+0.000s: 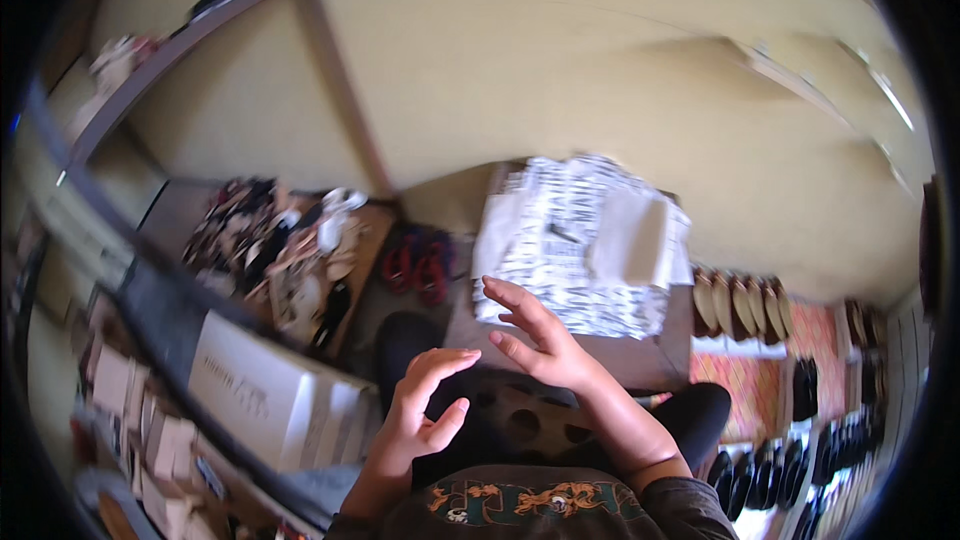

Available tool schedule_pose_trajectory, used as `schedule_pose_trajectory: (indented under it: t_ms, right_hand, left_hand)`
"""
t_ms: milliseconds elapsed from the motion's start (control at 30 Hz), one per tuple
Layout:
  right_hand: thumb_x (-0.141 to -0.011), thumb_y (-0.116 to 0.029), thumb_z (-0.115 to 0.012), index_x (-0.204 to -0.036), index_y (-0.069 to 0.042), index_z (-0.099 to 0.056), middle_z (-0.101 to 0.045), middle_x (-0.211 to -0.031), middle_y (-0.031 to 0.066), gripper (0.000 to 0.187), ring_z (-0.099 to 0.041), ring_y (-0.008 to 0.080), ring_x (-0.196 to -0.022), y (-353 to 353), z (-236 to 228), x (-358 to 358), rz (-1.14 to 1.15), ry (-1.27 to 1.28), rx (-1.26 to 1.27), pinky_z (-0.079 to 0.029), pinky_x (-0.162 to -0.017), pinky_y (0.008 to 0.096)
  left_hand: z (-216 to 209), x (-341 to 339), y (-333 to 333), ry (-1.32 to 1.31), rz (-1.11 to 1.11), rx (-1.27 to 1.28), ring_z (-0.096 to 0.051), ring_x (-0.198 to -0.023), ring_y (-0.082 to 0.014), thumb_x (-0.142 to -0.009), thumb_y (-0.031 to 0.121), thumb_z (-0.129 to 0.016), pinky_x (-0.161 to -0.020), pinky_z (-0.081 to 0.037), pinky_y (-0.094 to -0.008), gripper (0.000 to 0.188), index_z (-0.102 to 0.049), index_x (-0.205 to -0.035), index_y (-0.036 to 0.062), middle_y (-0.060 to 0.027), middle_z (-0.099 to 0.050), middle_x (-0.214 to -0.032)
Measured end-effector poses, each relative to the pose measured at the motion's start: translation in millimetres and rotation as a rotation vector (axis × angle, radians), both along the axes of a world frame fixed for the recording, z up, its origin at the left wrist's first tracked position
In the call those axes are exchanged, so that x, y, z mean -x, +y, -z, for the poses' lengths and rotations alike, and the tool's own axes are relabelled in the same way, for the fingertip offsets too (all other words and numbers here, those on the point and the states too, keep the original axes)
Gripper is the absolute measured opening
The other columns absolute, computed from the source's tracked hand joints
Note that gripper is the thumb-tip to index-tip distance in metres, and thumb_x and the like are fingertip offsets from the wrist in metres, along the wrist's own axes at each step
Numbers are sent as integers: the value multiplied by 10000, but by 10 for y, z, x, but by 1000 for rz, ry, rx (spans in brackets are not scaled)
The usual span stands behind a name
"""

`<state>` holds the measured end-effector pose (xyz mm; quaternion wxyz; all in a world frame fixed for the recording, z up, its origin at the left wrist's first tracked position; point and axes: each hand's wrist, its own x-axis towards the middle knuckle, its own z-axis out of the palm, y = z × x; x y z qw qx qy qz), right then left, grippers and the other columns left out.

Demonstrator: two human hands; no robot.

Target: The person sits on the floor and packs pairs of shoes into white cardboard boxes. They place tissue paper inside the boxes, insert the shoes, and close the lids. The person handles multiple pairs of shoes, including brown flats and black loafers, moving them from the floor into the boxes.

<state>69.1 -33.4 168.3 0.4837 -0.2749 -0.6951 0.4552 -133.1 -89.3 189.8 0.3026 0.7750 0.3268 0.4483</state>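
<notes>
My left hand (pixel 424 408) is raised in front of my body, its fingers slightly curved and the thumb apart, holding nothing. Higher and to the right, my right hand (pixel 540 338) is held with fingers stretched and thumb spread, likewise holding nothing. The two hands face each other without touching. Just beyond them, white sheets printed with dark lettering (pixel 540 285) cover most of a low brown table (pixel 470 340). A plain pale piece (pixel 632 240) lies on their right part. A small dark item (pixel 562 234) rests near their middle; its kind is too blurred to tell.
To the left, a heap of sandals and straps (pixel 290 260) fills a low surface, with red-and-dark footwear (pixel 420 265) beside it. A large white box (pixel 250 395) stands nearer. Rows of shoes (pixel 740 305) line the right side. A yellowish wall (pixel 560 70) rises behind the table.
</notes>
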Motion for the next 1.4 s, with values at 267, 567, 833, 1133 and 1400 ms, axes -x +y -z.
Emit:
schedule_pose_trajectory:
  t_ms: [267, 567, 833, 1133, 1400]
  right_hand:
    - [-896, -100, -527, -1331, -43, -368, -412, -1348, 95, 466, -398, 224, -1256, -642, 144, -1631, 584, 219, 155, -362, -987, 372]
    - [-910, -100, -506, -1296, -29, -405, -459, -1300, 91, 405, -470, 191, -1167, -1388, 624, -2547, 845, 455, 181, -378, -942, 330]
    - [-906, -116, -529, -1291, -25, -412, -509, -1232, 71, 412, -483, 175, -1139, -1318, 1430, -3948, 997, 482, 367, -383, -960, 305]
    - [-848, -205, -574, -1221, 24, -443, -591, -980, 165, 456, -597, 221, -899, -798, 3792, -5134, 1433, 305, 853, -472, -748, 318]
    - [-844, -270, -631, -1286, -15, -248, -597, -878, 122, 638, -612, 169, -725, -450, 5057, -5344, 1596, 379, 933, -466, -538, 279]
  left_hand:
    - [178, -1358, 436, 5, 520, 101, -560, -1046, -284, -692, -10, -494, -939, -402, -355, 361, -560, -1046, -5, -164, -594, -1101]
    - [677, -2789, 590, 167, 819, 425, -550, -1067, -215, -722, -13, -434, -959, -384, -326, 374, -564, -1073, -24, -130, -604, -1097]
    - [1095, -4112, 1062, 224, 878, 784, -539, -1027, -157, -765, -41, -394, -929, -391, -273, 352, -561, -1071, 8, -88, -589, -1097]
    - [2307, -6214, 1674, 932, 588, 971, -514, -1042, -218, -854, 330, -465, -869, -407, -428, 423, -476, -1200, 86, -110, -548, -1157]
    - [3605, -6506, 2032, 920, 225, 1349, -291, -1302, -339, -871, 532, -399, -1025, -263, -499, 722, -180, -1423, 120, -192, -269, -1425]
